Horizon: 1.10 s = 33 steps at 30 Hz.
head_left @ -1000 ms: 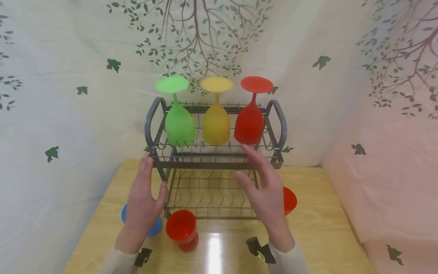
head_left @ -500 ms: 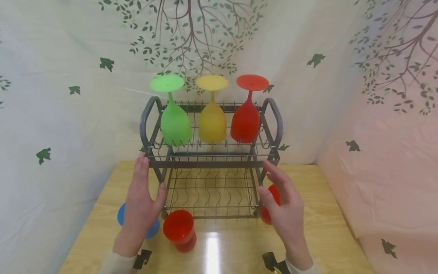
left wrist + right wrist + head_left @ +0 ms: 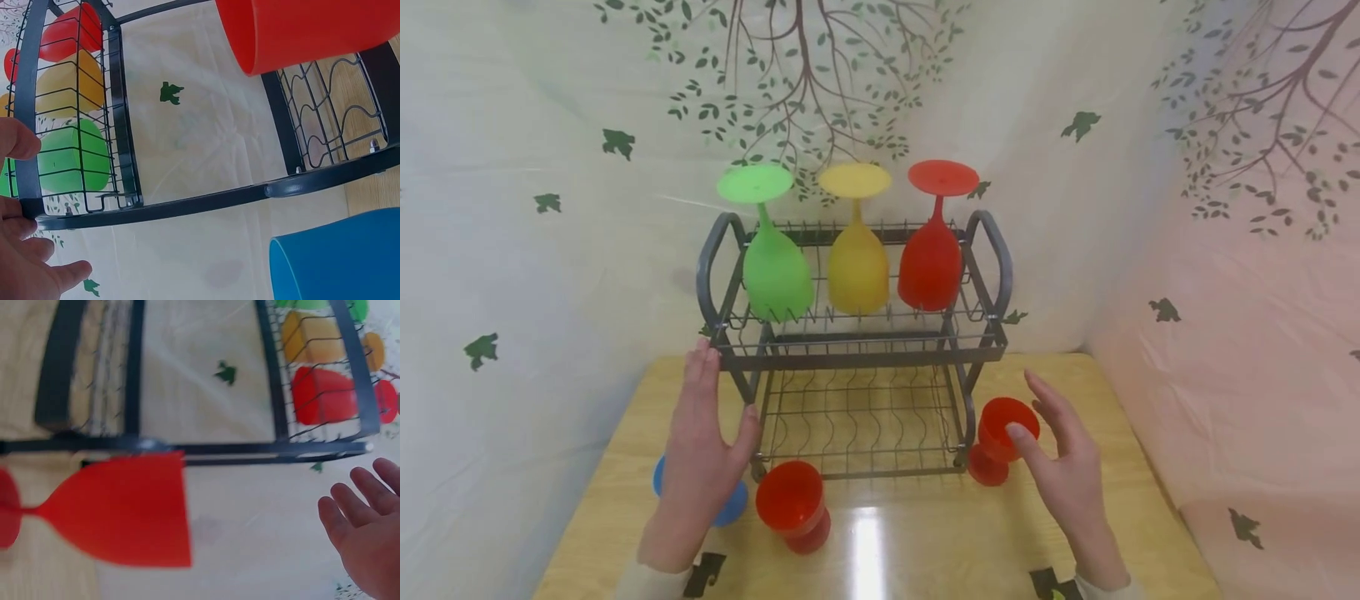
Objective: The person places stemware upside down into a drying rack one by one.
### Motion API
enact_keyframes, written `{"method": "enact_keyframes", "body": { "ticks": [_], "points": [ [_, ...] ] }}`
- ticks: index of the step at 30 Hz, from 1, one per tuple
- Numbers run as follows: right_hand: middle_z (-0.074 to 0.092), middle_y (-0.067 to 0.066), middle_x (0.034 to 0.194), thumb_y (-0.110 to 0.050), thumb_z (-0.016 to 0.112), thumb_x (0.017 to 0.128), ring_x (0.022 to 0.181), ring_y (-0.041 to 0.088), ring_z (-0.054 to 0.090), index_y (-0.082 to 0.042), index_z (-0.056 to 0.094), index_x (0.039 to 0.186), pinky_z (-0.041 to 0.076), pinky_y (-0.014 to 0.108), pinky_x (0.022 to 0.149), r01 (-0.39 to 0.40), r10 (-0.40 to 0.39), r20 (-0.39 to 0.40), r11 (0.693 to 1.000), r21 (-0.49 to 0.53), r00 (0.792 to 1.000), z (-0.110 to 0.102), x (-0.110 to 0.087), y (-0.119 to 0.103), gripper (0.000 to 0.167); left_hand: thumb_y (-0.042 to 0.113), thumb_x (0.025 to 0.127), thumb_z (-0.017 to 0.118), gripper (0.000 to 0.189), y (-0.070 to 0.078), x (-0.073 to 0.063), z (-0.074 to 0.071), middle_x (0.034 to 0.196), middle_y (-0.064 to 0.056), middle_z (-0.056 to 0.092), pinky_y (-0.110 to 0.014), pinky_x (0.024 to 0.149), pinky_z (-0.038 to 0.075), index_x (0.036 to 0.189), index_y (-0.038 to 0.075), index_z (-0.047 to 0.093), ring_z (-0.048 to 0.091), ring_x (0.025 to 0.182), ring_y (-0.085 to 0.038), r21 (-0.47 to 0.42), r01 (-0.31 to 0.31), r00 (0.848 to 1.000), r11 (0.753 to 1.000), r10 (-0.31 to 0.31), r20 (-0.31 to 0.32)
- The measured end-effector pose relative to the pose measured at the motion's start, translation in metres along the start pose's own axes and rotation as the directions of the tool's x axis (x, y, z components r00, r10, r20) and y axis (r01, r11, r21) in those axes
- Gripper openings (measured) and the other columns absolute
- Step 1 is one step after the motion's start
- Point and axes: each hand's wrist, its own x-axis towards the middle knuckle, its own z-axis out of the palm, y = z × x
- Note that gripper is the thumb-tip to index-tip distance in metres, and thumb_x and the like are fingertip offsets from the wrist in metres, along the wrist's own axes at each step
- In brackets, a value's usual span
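A two-tier black dish rack (image 3: 865, 362) holds three upside-down goblets on its upper tier: green (image 3: 778, 275), yellow (image 3: 858, 271) and red (image 3: 930, 267). My left hand (image 3: 703, 442) is at the rack's front left corner, fingers extended; in the left wrist view its fingers (image 3: 19, 226) appear to touch the frame. My right hand (image 3: 1067, 462) is beside an upright red goblet (image 3: 1006, 423) at the rack's right, thumb and fingers spread around its rim side, holding nothing. Whether the thumb touches it I cannot tell; the right wrist view shows the hand apart from this goblet (image 3: 134, 512).
Another upright red goblet (image 3: 792, 500) stands in front of the rack at left. A blue goblet (image 3: 730, 504) is partly hidden behind my left hand. The wooden table (image 3: 910, 542) meets cloth-covered walls (image 3: 587, 275) with leaf prints behind and at the right.
My right hand has moved right and down from the rack's front to the right-hand red goblet, uncovering it. The left hand has stayed at the rack's corner. The head view has shifted slightly.
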Motion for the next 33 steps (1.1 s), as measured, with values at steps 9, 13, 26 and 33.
{"method": "enact_keyframes", "body": {
  "ticks": [9,13,26,33],
  "points": [
    [0.052,0.005,0.156,-0.006,0.079,0.090,0.130,-0.009,0.046,-0.014,0.052,0.153,0.035,0.007,0.106,-0.084,0.090,0.030,0.984,-0.156,0.996,-0.016,0.001,0.042,0.068,0.019,0.090,0.061,0.075,-0.002,0.001,-0.002,0.166,-0.020,0.032,-0.052,0.123,0.026,0.157,-0.003,0.035,0.029,0.152,-0.043,0.007,-0.013,1.000,1.000,0.013,0.003],
    [0.048,0.009,0.159,-0.009,0.079,0.091,0.140,0.013,0.049,-0.013,0.048,0.155,0.033,0.006,0.107,-0.086,0.101,0.077,0.980,-0.182,0.992,-0.022,0.005,0.060,0.072,0.019,0.090,0.061,0.075,-0.002,0.002,-0.004,0.166,-0.019,0.031,-0.051,0.124,0.025,0.157,-0.003,0.035,0.028,0.152,-0.042,0.009,-0.004,1.000,1.000,0.004,0.012],
    [0.038,0.014,0.164,-0.019,0.080,0.091,0.141,0.047,0.044,-0.020,0.035,0.162,0.036,0.006,0.100,-0.217,0.240,0.282,0.970,-0.110,0.929,-0.030,0.000,0.106,0.085,0.013,0.088,0.065,0.078,0.001,0.001,-0.006,0.168,-0.017,0.028,-0.049,0.126,0.021,0.158,-0.003,0.034,0.025,0.154,-0.040,-0.006,0.045,0.998,0.999,-0.044,0.055],
    [0.034,0.016,0.165,-0.016,0.081,0.091,0.145,0.045,0.041,-0.009,0.028,0.163,0.040,0.018,0.109,-0.295,0.284,0.328,0.955,-0.016,0.901,-0.030,-0.012,0.125,0.090,0.009,0.088,0.067,0.080,0.005,0.000,-0.006,0.169,-0.013,0.027,-0.048,0.126,0.022,0.160,-0.001,0.032,0.024,0.155,-0.037,0.006,0.103,0.990,0.995,-0.103,0.096]
  ]
}}
